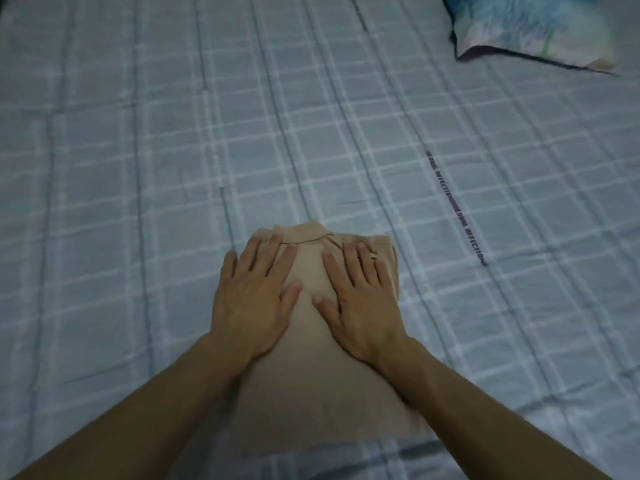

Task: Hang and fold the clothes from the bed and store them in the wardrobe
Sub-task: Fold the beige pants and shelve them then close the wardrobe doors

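A beige collared shirt (pixel 311 382) lies flat on the bed, folded into a narrow long shape with its collar pointing away from me. My left hand (pixel 252 299) rests palm down on its upper left part, fingers spread, tips near the collar. My right hand (pixel 360 299) lies palm down on the upper right part, fingers apart, a ring on one finger. Neither hand grips the cloth; both press flat on it. My forearms hide part of the shirt's lower sides.
The bed is covered with a pale blue checked sheet (pixel 138 168) that carries a line of dark printed text (pixel 457 209) to the right. A blue and white patterned pillow (pixel 530 29) lies at the far right corner.
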